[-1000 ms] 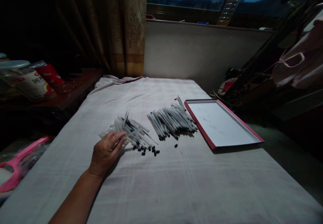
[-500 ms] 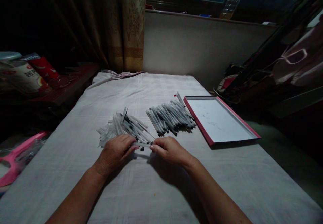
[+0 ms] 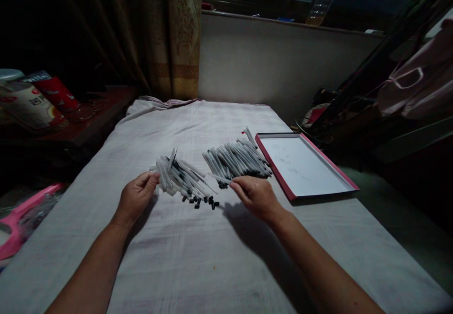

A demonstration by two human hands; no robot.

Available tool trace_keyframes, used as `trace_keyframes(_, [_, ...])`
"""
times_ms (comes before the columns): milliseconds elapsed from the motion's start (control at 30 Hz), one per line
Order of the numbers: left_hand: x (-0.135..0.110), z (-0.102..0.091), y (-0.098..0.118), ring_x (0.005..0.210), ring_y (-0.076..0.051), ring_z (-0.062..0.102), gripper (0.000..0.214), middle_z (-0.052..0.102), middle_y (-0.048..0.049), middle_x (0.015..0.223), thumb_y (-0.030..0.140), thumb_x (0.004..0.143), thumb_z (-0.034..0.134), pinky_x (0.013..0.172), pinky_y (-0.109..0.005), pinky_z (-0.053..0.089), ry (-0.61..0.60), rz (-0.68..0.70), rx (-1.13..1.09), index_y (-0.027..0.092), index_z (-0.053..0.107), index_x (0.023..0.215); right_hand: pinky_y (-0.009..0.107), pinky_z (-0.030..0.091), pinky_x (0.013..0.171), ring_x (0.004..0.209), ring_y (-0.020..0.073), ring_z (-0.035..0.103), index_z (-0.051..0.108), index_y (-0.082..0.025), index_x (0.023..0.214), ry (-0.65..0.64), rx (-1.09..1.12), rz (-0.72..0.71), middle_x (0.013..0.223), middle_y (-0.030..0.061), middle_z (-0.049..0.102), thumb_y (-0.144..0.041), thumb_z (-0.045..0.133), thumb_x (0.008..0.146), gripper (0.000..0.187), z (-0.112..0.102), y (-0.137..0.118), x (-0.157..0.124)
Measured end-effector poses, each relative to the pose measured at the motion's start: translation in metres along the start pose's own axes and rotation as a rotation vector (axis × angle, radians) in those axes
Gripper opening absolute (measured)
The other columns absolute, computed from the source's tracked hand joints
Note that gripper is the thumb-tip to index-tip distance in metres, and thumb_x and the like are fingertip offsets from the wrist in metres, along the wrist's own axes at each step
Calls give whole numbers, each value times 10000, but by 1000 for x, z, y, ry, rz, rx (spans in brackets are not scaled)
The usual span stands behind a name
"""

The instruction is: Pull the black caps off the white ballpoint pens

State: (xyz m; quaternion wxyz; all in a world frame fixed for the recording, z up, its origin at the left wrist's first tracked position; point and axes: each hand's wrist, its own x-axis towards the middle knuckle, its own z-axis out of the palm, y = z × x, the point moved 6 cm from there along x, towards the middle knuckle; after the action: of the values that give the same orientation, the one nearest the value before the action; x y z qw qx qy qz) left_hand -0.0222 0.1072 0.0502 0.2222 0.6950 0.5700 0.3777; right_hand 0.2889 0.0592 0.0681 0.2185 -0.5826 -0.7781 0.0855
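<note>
two pen piles [image 3: 184,177] are laid on cloth [image 3: 198,257] | one pen [image 3: 220,178] is pinched by right hand [image 3: 255,195] | left hand [image 3: 136,197] is curled loosely at left pile, nothing gripped

Your table is covered by a pale woven cloth [image 3: 198,252], matt, faintly checked and lightly creased. Your left hand [image 3: 136,197] touches a loose pile of pen barrels [image 3: 179,177] in translucent, smooth plastic; your right hand [image 3: 255,195] pinches one such pen [image 3: 220,178]. The second pile of pens [image 3: 236,159] shows the same frosted plastic with dark tips. The small black caps [image 3: 201,202] look like matt plastic. The shallow tray [image 3: 348,187] has a white, paper-like matt floor and a red rim. The curtain [image 3: 177,35] is patterned fabric; the pink object [image 3: 21,212] looks glossy plastic.
</note>
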Motion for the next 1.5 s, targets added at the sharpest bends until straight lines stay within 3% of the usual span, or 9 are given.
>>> trace_keyframes(167, [-10, 1, 10, 815, -217, 653, 412, 716, -57, 853, 562, 925, 483, 721, -321, 475, 190, 218, 353, 219, 694, 842, 269, 444, 765, 917, 204, 706, 743, -222, 1037, -77, -41, 117, 990, 75, 781, -254, 529, 977, 224, 45, -37, 8])
trace_keyframes(267, [-16, 8, 15, 818, -226, 653, 369, 711, -57, 840, 512, 938, 492, 742, -336, 481, 148, 335, 435, 219, 703, 863, 282, 437, 745, 895, 214, 700, 727, -207, 1052, -101, -124, 121, 975, 88, 766, -273, 504, 998, 238, 58, -50, 11])
trace_keyframes(433, [-17, 19, 18, 848, -239, 645, 306, 693, -50, 871, 478, 928, 518, 784, -363, 474, 59, 433, 492, 239, 709, 920, 291, 432, 734, 900, 222, 682, 728, -202, 1055, -65, -168, 90, 979, 99, 740, -328, 502, 1008, 263, 57, -53, 10])
trace_keyframes(600, [-17, 24, 19, 875, -236, 642, 285, 694, -47, 898, 451, 928, 507, 792, -362, 462, 28, 414, 502, 254, 712, 956, 276, 439, 743, 886, 200, 677, 753, -213, 976, -26, -120, 120, 942, 78, 744, -302, 511, 1001, 259, 49, -39, 9])
trace_keyframes(833, [-19, 24, 24, 843, -238, 643, 290, 703, -51, 877, 393, 963, 470, 756, -363, 454, 88, 472, 530, 234, 709, 924, 278, 472, 801, 909, 202, 689, 764, -213, 1001, 255, -36, 312, 1006, 70, 765, -211, 533, 951, 237, 24, 14, -5])
trace_keyframes(933, [-23, 29, 32, 842, -233, 641, 295, 707, -51, 884, 384, 976, 464, 766, -360, 462, 86, 518, 513, 226, 710, 937, 283, 465, 781, 883, 207, 683, 772, -210, 979, 246, -69, 333, 973, 72, 757, -221, 567, 935, 210, 25, 19, -11])
trace_keyframes(1133, [-31, 56, 56, 931, -232, 654, 282, 732, -68, 1015, 355, 980, 474, 817, -365, 478, -1, 593, 480, 229, 723, 1023, 300, 447, 779, 916, 227, 666, 767, -211, 1003, 149, -159, 301, 1012, 95, 740, -308, 615, 939, 191, 30, 5, -6])
trace_keyframes(1300, [-30, 99, 75, 1230, -275, 593, 372, 690, -94, 1293, 386, 989, 484, 1046, -458, 421, -194, 703, 449, 212, 645, 1274, 316, 437, 748, 916, 247, 669, 766, -204, 963, 69, -210, 308, 985, 105, 732, -340, 606, 952, 211, 36, 2, -1])
trace_keyframes(1500, [-26, 130, 73, 1370, -299, 500, 508, 605, -98, 1430, 479, 993, 463, 1175, -542, 281, -330, 625, 540, 199, 534, 1410, 297, 435, 746, 911, 226, 678, 769, -209, 953, 122, -129, 355, 980, 83, 744, -288, 617, 937, 173, 36, 11, -3])
